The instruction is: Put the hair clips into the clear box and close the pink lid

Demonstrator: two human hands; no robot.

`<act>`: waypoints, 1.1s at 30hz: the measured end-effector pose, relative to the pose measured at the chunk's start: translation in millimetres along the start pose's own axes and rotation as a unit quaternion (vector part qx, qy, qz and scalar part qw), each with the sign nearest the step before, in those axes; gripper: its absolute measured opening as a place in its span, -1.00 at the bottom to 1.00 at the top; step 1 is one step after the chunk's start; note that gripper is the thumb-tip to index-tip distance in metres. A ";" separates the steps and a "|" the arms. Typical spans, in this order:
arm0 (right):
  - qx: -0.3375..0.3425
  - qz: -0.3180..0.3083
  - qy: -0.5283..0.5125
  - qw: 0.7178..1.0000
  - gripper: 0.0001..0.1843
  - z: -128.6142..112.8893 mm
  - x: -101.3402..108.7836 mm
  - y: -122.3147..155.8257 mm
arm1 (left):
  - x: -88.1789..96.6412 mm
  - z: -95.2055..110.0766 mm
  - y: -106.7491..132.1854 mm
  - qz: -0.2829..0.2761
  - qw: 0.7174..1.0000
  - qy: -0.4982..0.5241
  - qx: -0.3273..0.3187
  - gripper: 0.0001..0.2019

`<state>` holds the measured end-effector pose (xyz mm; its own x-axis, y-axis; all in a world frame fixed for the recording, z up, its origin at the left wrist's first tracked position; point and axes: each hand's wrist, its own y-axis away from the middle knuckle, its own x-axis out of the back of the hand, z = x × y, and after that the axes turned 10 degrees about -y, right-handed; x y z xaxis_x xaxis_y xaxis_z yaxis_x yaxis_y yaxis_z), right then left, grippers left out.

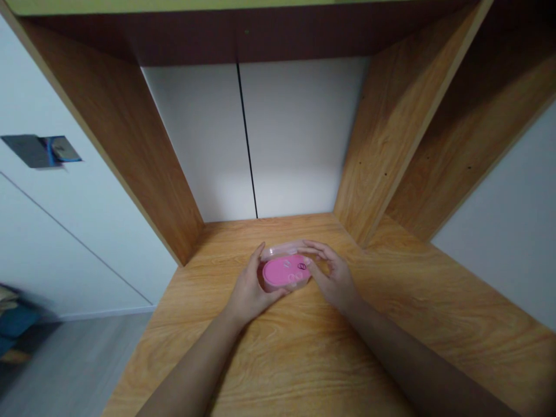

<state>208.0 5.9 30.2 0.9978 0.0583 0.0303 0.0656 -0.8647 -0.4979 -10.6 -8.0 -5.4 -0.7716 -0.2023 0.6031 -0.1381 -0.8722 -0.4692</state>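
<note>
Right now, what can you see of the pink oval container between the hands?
The pink oval container looks like smooth plastic, with rounded ends and its long axis running roughly sideways. Its top has pale markings and a small dark mark near the right end. A clear plastic section shows behind the pink. It sits on the wood-grain desk, cupped by the left hand and right hand.

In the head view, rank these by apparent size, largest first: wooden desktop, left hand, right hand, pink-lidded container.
1. Wooden desktop
2. Left hand and right hand: these look about alike, so I won't rank them.
3. Pink-lidded container: smallest, though the hands partly hide it.
</note>
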 end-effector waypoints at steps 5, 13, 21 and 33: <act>0.035 -0.065 0.090 0.993 -0.49 9.3 11.6 -4.5 | 1.1 -3.7 -2.2 -0.028 0.996 0.082 0.031 0.20; 0.005 -0.101 0.089 0.991 -0.56 23.0 12.6 -11.8 | 2.2 -5.5 -5.6 -0.037 0.989 0.134 0.049 0.22; 0.046 -0.191 0.162 0.967 -0.41 15.7 19.6 -13.5 | 8.8 -6.4 -6.6 -0.030 0.999 0.016 0.008 -0.22; 0.072 -0.225 0.176 0.956 -0.33 18.0 26.5 -15.8 | 9.6 -7.3 -6.4 -0.049 0.999 0.009 -0.009 -0.20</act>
<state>233.3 30.1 23.3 0.8098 0.2147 0.5460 0.5119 -0.7133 -0.4788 -21.7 -1.1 -1.4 -0.7642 -0.1080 0.6359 -0.2251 -0.8792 -0.4199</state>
